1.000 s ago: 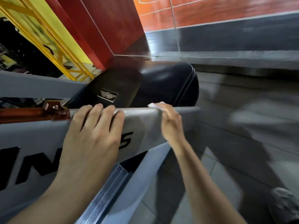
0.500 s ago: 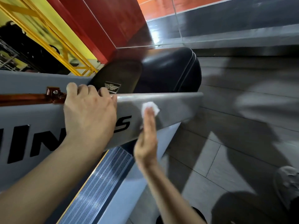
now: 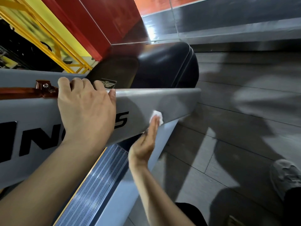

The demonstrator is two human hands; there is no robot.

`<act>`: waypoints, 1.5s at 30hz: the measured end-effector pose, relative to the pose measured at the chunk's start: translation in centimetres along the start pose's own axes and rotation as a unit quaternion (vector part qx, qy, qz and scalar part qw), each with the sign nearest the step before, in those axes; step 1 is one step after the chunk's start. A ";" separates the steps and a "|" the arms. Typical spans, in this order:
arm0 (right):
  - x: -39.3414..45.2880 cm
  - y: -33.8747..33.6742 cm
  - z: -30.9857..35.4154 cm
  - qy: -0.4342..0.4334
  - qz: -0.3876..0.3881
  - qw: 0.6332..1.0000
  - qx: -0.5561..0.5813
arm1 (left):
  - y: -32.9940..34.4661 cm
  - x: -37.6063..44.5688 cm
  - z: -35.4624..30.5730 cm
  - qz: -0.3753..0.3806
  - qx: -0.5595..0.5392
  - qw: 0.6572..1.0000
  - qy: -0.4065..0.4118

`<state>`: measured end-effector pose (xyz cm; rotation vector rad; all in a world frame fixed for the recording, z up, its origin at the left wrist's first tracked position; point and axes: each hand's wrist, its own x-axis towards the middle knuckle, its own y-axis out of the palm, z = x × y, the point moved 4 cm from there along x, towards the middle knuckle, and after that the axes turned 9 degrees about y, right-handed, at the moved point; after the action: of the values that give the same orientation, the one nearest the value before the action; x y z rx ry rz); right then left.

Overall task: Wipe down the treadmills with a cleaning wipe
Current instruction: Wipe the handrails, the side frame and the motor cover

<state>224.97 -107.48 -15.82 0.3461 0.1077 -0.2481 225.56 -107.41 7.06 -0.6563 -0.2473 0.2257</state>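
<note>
A grey treadmill side panel (image 3: 171, 101) with black lettering runs across the view from the left. My left hand (image 3: 84, 110) grips its top edge, fingers curled over the rim. My right hand (image 3: 146, 139) has straight fingers that press a small white wipe (image 3: 157, 117) flat against the panel's outer face, near its lower edge. Beyond the panel sits the treadmill's black motor hood (image 3: 162, 67) with a small badge.
A ribbed grey side rail (image 3: 97, 181) runs below the panel. An orange-brown strap with a clip (image 3: 40, 90) lies on the panel top at left. Grey floor tiles (image 3: 228, 128) spread to the right, with my shoe (image 3: 285, 175) at the right edge. Yellow railing (image 3: 48, 39) stands behind.
My right hand came off the panel's top edge and slid the wipe down its outer face toward the lower edge. My left hand kept its grip on the top edge.
</note>
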 end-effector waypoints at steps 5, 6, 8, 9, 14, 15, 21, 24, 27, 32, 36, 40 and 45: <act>-2.7 1.5 6.7 -0.016 0.003 0.998 0.058 | 0.2 0.1 -0.1 -0.008 -0.009 1.000 -0.001; -4.5 1.5 8.9 -0.089 0.054 0.992 0.077 | 0.3 0.1 -0.1 -0.012 -0.009 1.000 0.002; -4.9 1.5 7.5 -0.194 0.119 0.972 0.053 | 0.4 0.1 -0.1 -0.033 -0.014 0.999 0.013; -2.7 1.6 6.5 -0.179 0.131 0.974 0.045 | 0.3 0.1 0.0 -0.041 -0.017 0.999 0.015; 8.0 1.3 8.7 -0.149 0.101 0.979 -0.101 | 0.5 -0.3 0.2 -0.063 -0.004 0.997 0.044; 8.1 2.0 10.2 -0.183 0.132 0.964 -0.143 | 0.4 -0.3 0.2 -0.063 -0.015 0.997 0.049; 7.4 4.9 15.5 -0.184 0.312 0.876 -0.319 | -0.3 -0.8 0.4 -0.087 -0.106 0.987 0.080; 11.0 5.1 16.5 -0.076 0.406 0.823 -0.389 | -0.8 -1.4 0.5 -0.096 -0.163 0.978 0.089; 12.5 5.1 17.4 -0.095 0.488 0.758 -0.422 | -0.5 -0.7 -0.3 -0.093 -0.178 0.975 0.091; 14.8 3.2 12.3 -0.074 0.488 0.805 -0.329 | 1.3 0.7 -4.9 -0.050 -0.180 0.978 0.094; 18.9 -0.3 7.2 -0.163 0.393 0.845 -0.323 | 3.5 2.3 -8.2 -0.067 -0.208 0.971 0.097; 23.3 -2.5 2.1 -0.219 0.370 0.863 -0.266 | 5.2 4.2 -11.4 -0.106 -0.205 0.967 0.108; 27.9 -4.7 -3.6 -0.263 0.227 0.896 -0.276 | 6.5 6.6 -15.7 -0.126 -0.199 0.964 0.122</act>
<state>250.47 -116.65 -24.82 -0.2753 -0.4322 0.1632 235.60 -109.47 -7.98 -1.0326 -0.1356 -0.1565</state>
